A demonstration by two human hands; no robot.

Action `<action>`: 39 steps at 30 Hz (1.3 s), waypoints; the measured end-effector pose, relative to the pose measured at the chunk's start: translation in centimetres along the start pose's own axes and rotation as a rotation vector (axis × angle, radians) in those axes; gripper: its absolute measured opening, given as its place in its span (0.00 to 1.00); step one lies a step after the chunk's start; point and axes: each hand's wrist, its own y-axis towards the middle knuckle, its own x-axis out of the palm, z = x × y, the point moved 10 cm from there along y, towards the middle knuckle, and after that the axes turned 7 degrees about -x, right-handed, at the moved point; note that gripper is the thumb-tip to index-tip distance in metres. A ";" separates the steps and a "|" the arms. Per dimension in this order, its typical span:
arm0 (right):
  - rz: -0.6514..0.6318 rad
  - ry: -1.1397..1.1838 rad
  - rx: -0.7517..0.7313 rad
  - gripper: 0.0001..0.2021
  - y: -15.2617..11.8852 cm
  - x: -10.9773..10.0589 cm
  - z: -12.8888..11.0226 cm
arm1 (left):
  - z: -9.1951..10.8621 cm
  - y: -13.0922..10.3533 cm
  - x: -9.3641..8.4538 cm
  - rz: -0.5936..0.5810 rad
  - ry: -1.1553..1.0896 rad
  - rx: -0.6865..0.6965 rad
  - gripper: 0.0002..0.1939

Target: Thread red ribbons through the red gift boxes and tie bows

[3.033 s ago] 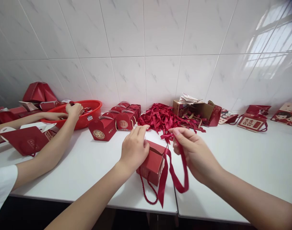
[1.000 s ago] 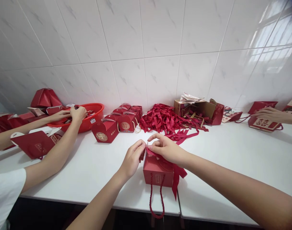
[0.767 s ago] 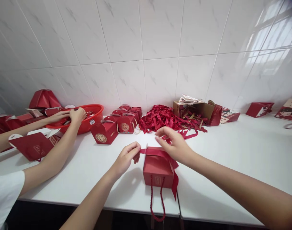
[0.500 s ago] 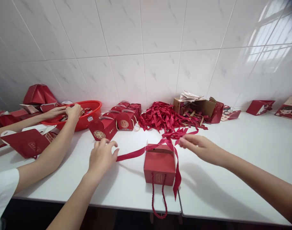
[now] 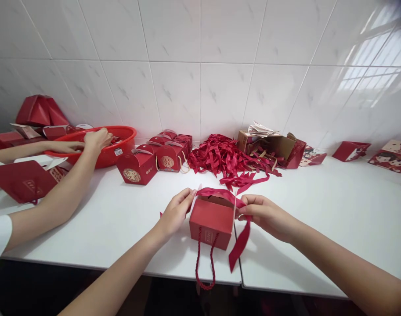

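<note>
A small red gift box [image 5: 211,215] stands near the front edge of the white table, its twisted cord handle [image 5: 205,285] hanging over that edge. Across its top runs a dark red ribbon [image 5: 216,192]. My left hand [image 5: 178,210] is closed at the box's upper left side, pinching the ribbon beside the white side flap; a bit of ribbon pokes out behind the hand. At the upper right side, my right hand [image 5: 262,213] pinches the ribbon, whose loose end dangles below it. The fingertips of both hands are partly hidden.
Behind the box lies a heap of red ribbons [image 5: 216,153], beside an open cardboard box [image 5: 269,147]. Several closed red boxes [image 5: 137,166] stand left of it. At the left, a co-worker's hands [image 5: 96,139] reach into a red basin [image 5: 124,151]. A tiled wall [image 5: 174,96] backs the table.
My left hand has moved right, from holding the ribbon stretched out leftward to the box's side. My right hand has come down to the box's right side and pinches the ribbon there.
</note>
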 end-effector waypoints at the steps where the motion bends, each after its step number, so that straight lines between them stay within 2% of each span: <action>1: 0.029 0.071 0.019 0.11 -0.1 -0.5 0.1 | -0.1 0.0 -0.2 -0.025 -0.011 -0.028 0.19; 3: 0.064 0.166 0.065 0.14 -0.2 -1.3 0.3 | -0.2 0.1 -0.6 -0.092 -0.040 -0.065 0.21; 5: 0.051 0.158 0.101 0.16 -0.3 -1.8 0.1 | 0.2 0.3 -1.3 -0.131 -0.061 -0.070 0.22; 8: 0.004 0.007 0.126 0.20 -0.4 -1.9 -0.5 | 0.9 0.5 -2.0 -0.173 -0.059 -0.063 0.21; 11: 0.032 -0.156 0.121 0.25 -0.2 -2.3 -0.8 | 1.0 0.7 -1.9 -0.188 -0.048 -0.088 0.21; 14: 0.058 -0.235 0.108 0.24 0.4 -2.0 -0.4 | 0.6 0.7 -0.7 -0.202 -0.063 -0.128 0.22; 16: 0.055 -0.242 0.103 0.22 1.0 -1.3 0.1 | 0.5 0.5 0.7 -0.224 -0.050 -0.115 0.22; 18: 0.066 -0.298 0.068 0.21 1.6 -0.5 0.0 | 1.0 0.2 2.2 -0.240 0.035 -0.049 0.20; 20: 0.096 -0.447 -0.010 0.20 2.2 0.2 -0.8 | 2.0 -0.1 3.3 -0.207 0.198 0.048 0.16; 22: 0.113 -0.605 -0.082 0.18 2.6 0.7 -1.6 | 2.9 -0.3 3.6 -0.149 0.351 0.127 0.14; 24: 0.096 -0.666 -0.102 0.17 2.7 0.8 -1.9 | 3.1 -0.3 3.4 -0.158 0.379 0.139 0.15; 26: 0.080 -0.648 -0.089 0.17 2.5 -0.1 -1.8 | 2.2 0.1 2.5 -0.189 0.273 0.065 0.17; 29: 0.037 -0.530 0.042 0.20 1.7 -2.3 -0.3 | -1.0 0.7 0.8 -0.254 0.096 -0.146 0.22; 32: -0.032 -0.382 0.185 0.22 0.9 -3.4 1.9 | -4.0 0.7 0.8 -0.378 0.010 -0.295 0.24; 36: -0.050 -0.316 0.181 0.22 0.9 -3.3 3.0 | -5.2 1.0 0.9 -0.387 0.002 -0.298 0.25; 39: -0.054 -0.410 0.179 0.21 0.9 -3.6 3.2 | -5.1 1.2 0.4 -0.346 0.050 -0.255 0.21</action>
